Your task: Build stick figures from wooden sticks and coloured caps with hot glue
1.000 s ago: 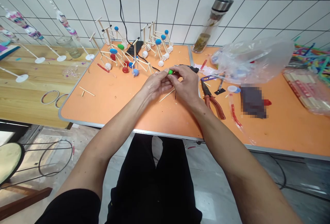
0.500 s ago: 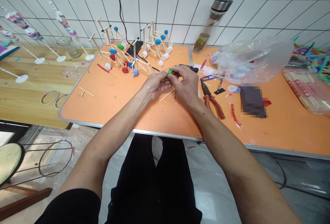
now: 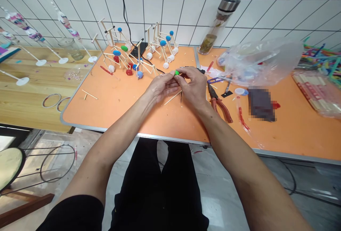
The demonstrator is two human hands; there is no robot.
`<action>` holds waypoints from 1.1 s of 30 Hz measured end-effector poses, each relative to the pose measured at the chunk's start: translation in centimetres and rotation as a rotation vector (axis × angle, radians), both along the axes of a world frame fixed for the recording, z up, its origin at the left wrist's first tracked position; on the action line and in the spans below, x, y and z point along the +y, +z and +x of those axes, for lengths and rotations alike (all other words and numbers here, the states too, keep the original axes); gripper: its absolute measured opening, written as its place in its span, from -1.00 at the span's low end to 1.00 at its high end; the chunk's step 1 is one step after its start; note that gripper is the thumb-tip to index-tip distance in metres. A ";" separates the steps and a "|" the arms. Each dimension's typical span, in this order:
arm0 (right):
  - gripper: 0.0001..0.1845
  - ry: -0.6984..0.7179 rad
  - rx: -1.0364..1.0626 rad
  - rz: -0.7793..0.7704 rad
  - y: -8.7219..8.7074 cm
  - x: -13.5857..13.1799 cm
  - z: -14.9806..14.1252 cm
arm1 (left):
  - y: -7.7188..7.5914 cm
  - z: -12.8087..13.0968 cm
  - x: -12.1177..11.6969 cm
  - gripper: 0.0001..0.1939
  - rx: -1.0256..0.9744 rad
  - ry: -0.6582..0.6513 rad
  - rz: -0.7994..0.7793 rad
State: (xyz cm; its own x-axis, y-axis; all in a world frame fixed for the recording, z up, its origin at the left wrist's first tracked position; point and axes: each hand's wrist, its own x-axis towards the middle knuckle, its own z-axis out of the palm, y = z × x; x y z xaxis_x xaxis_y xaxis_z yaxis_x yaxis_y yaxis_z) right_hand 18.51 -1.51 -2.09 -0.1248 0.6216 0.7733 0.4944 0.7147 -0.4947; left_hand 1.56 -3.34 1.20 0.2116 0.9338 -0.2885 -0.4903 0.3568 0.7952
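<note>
Both my hands meet above the middle of the orange table [image 3: 112,99]. My left hand [image 3: 161,86] is closed in a pinch on a small green cap [image 3: 177,72]. My right hand [image 3: 193,85] is closed too, its fingers curled against the same green cap and around a dark slim tool [image 3: 198,70] that pokes out to the right. A thin wooden stick [image 3: 173,97] lies on the table just below the hands.
Stick-and-cap models [image 3: 138,55] stand at the back of the table. Red-handled pliers [image 3: 221,105], a clear plastic bag [image 3: 261,62], a glass bottle [image 3: 217,27] and bundles of sticks [image 3: 318,91] lie to the right. A wooden table [image 3: 26,82] adjoins at left.
The hands and the green cap have shifted very slightly up and away; otherwise nothing has moved.
</note>
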 end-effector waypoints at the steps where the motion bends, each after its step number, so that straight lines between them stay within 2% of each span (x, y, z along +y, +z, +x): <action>1: -0.66 0.008 0.007 0.005 0.0 0.1 0.0 | 0.0 0.0 0.0 -0.60 0.004 0.004 0.002; 5: -0.56 0.055 0.016 0.008 -0.2 0.3 -0.1 | -0.1 -0.2 0.1 -0.64 0.030 0.010 0.007; 13: -0.50 0.043 0.053 -0.039 0.0 0.1 -0.2 | 0.1 0.0 0.1 -0.51 -0.045 -0.025 -0.037; 17: -0.56 0.078 0.030 -0.024 0.2 0.0 -0.3 | 0.3 -0.1 0.1 -0.48 -0.059 -0.033 -0.067; 22: -0.59 0.050 0.052 -0.014 0.1 -0.1 -0.3 | 0.3 0.0 0.0 -0.43 -0.076 -0.034 -0.090; 27: -0.61 0.063 0.024 -0.026 0.1 0.0 -0.3 | 0.0 -0.1 0.2 -0.50 -0.089 -0.003 -0.079; 33: -0.64 0.037 0.034 -0.006 0.2 -0.2 -0.3 | 0.0 0.0 0.2 -0.53 -0.072 -0.052 -0.055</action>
State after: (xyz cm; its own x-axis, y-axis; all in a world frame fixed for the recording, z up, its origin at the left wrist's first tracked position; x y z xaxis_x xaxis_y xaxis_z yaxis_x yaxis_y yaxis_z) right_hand 18.17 -1.68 -1.84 -0.1217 0.6213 0.7741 0.4505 0.7295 -0.5147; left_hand 1.52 -3.14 1.19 0.2815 0.9043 -0.3211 -0.5254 0.4252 0.7370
